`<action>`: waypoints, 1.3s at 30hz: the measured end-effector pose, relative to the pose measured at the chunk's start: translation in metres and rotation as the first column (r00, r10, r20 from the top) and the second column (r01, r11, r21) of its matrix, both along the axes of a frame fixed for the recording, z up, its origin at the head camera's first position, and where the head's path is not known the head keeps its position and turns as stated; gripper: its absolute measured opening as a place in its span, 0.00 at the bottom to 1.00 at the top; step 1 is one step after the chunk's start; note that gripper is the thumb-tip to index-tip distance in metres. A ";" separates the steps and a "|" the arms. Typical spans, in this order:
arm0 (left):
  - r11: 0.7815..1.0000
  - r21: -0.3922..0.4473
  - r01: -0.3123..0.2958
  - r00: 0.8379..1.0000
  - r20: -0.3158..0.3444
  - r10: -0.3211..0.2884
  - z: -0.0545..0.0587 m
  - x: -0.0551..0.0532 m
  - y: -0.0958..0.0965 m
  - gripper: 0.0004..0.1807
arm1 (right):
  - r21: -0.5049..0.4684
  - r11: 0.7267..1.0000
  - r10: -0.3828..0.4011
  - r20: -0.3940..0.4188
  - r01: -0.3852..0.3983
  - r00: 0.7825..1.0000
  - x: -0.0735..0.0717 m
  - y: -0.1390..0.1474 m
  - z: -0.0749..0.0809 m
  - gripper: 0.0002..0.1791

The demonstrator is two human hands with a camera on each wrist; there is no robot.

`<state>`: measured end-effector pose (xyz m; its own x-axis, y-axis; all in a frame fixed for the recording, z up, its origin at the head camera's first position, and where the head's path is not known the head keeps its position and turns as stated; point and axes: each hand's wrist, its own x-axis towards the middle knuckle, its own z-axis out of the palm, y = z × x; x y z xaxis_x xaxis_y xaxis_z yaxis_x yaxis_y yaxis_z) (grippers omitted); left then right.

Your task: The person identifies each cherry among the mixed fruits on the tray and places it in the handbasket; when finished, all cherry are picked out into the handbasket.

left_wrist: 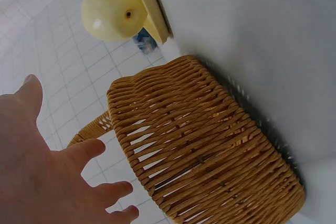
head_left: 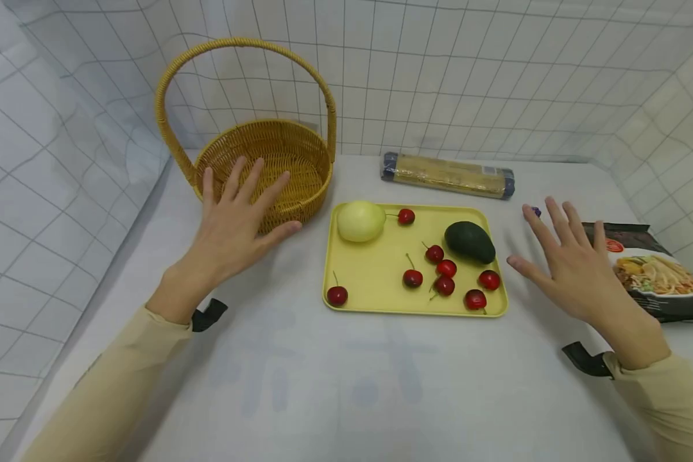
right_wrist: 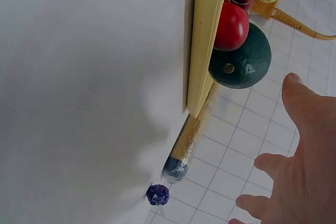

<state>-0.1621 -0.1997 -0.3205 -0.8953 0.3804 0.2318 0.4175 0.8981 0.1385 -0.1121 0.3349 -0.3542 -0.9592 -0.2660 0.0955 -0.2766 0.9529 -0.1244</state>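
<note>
My left hand (head_left: 231, 224), fingers spread, hovers in front of a wicker basket (head_left: 300, 208) with a tall arched handle. Fingers spread too, my right hand (head_left: 577, 269) is above the table between a yellow tray (head_left: 381, 301) and a dark noodle packet (head_left: 658, 269). Neither hand holds anything. On the tray lie a pale yellow-green round fruit (head_left: 360, 221), a dark green avocado (head_left: 470, 242) and several red cherries (head_left: 412, 278), some with stems. In the left wrist view the basket's woven side (left_wrist: 199, 140) stands beyond the fingers.
Behind the tray lies a long wrapped package (head_left: 447, 174) with dark blue ends. A small purple wrapped lollipop (right_wrist: 158, 194) sits near it, partly hidden by my right hand in the head view. White grid-patterned sheeting (head_left: 439, 77) encloses the white table (head_left: 346, 385).
</note>
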 end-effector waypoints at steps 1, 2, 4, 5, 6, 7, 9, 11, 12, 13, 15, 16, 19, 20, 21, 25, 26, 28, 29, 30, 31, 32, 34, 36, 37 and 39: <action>1.000 0.004 -0.001 1.000 0.000 0.001 0.001 -0.001 0.000 0.45 | 0.001 1.000 0.002 0.003 -0.002 1.000 0.000 -0.001 -0.001 0.49; 1.000 0.006 -0.002 1.000 0.000 0.002 0.002 -0.002 0.000 0.46 | 0.004 1.000 0.005 0.003 -0.005 1.000 0.000 -0.001 -0.002 0.49; 1.000 0.019 -0.006 1.000 -0.007 0.006 0.004 -0.004 0.000 0.46 | 0.003 1.000 0.011 -0.001 -0.011 1.000 0.000 -0.002 -0.003 0.49; 1.000 0.027 -0.008 1.000 -0.014 0.008 0.006 -0.005 0.000 0.46 | 0.000 1.000 0.013 -0.005 -0.013 1.000 0.001 -0.002 -0.004 0.49; 0.999 0.038 -0.010 1.000 -0.022 0.011 0.007 -0.006 0.000 0.46 | -0.005 1.000 0.014 -0.010 -0.014 1.000 0.001 -0.002 -0.004 0.49; 0.999 0.052 -0.012 0.999 -0.032 0.014 0.008 -0.006 0.000 0.46 | -0.009 1.000 0.015 -0.012 -0.015 1.000 0.001 -0.002 -0.005 0.49; 0.996 0.085 -0.018 0.998 -0.061 0.023 0.011 -0.008 -0.001 0.47 | -0.022 1.000 0.020 -0.014 -0.020 1.000 0.002 -0.003 -0.006 0.49; 0.991 0.131 -0.024 0.994 -0.098 0.037 0.014 -0.010 -0.002 0.49 | -0.045 0.999 0.025 -0.014 -0.026 1.000 0.002 -0.004 -0.009 0.49; 0.987 0.156 -0.028 0.992 -0.116 0.047 0.016 -0.010 -0.004 0.50 | -0.058 0.998 0.027 -0.018 -0.028 0.999 0.003 -0.004 -0.010 0.49; 0.983 0.183 -0.031 0.989 -0.139 0.057 0.017 -0.011 -0.005 0.51 | -0.072 0.997 0.029 -0.024 -0.031 0.999 0.003 -0.005 -0.010 0.49; 0.971 0.236 -0.032 0.978 -0.192 0.078 0.019 -0.013 -0.007 0.53 | -0.118 0.992 0.038 -0.050 -0.044 0.998 0.004 -0.006 -0.013 0.49; 0.965 0.262 -0.028 0.971 -0.222 0.089 0.019 -0.014 -0.009 0.53 | -0.145 0.988 0.043 -0.069 -0.053 0.997 0.004 -0.007 -0.014 0.49; 0.946 0.324 -0.005 0.939 -0.323 0.115 0.020 -0.016 -0.012 0.52 | -0.231 0.969 0.062 -0.133 -0.092 0.989 0.005 -0.011 -0.016 0.46; 0.939 0.344 0.006 0.926 -0.356 0.125 0.021 -0.017 -0.013 0.52 | -0.257 0.961 0.065 -0.154 -0.103 0.986 0.006 -0.012 -0.016 0.45; 0.932 0.362 0.013 0.910 -0.390 0.139 0.022 -0.018 -0.014 0.51 | -0.281 0.953 0.062 -0.173 -0.110 0.983 0.007 -0.014 -0.016 0.44; 0.882 0.469 0.053 0.854 -0.478 0.203 0.026 -0.022 -0.017 0.55 | -0.349 0.931 0.028 -0.214 -0.103 0.976 0.013 -0.017 -0.014 0.40; 0.862 0.503 0.065 0.840 -0.493 0.225 0.028 -0.022 -0.018 0.58 | -0.356 0.929 0.021 -0.220 -0.100 0.975 0.014 -0.018 -0.014 0.40; 0.815 0.569 0.108 0.814 -0.521 0.256 0.031 -0.024 -0.019 0.62 | -0.363 0.926 0.016 -0.234 -0.103 0.972 0.015 -0.019 -0.015 0.40; 0.791 0.596 0.135 0.801 -0.536 0.266 0.032 -0.025 -0.020 0.64 | -0.366 0.925 0.014 -0.242 -0.105 0.970 0.016 -0.019 -0.015 0.40; 0.770 0.617 0.161 0.787 -0.552 0.277 0.032 -0.027 -0.021 0.65 | -0.369 0.923 0.011 -0.247 -0.105 0.969 0.016 -0.020 -0.015 0.40; 0.749 0.635 0.187 0.772 -0.567 0.287 0.031 -0.029 -0.023 0.66 | -0.379 0.920 0.006 -0.252 -0.104 0.968 0.016 -0.020 -0.015 0.40; 0.733 0.650 0.200 0.765 -0.572 0.298 0.032 -0.030 -0.024 0.67 | -0.389 0.916 0.000 -0.253 -0.102 0.967 0.017 -0.020 -0.016 0.40; 0.711 0.671 0.211 0.757 -0.572 0.316 0.030 -0.032 -0.029 0.67 | -0.418 0.904 -0.011 -0.245 -0.095 0.970 0.018 -0.021 -0.017 0.40; 0.695 0.690 0.202 0.756 -0.561 0.338 0.029 -0.033 -0.035 0.68 | -0.439 0.894 -0.018 -0.238 -0.091 0.971 0.019 -0.021 -0.017 0.41; 0.688 0.699 0.193 0.759 -0.551 0.347 0.029 -0.032 -0.036 0.69 | -0.450 0.888 -0.017 -0.237 -0.094 0.971 0.019 -0.022 -0.016 0.41; 0.680 0.713 0.173 0.773 -0.526 0.355 0.030 -0.030 -0.039 0.69 | -0.466 0.879 -0.013 -0.240 -0.103 0.971 0.019 -0.023 -0.015 0.41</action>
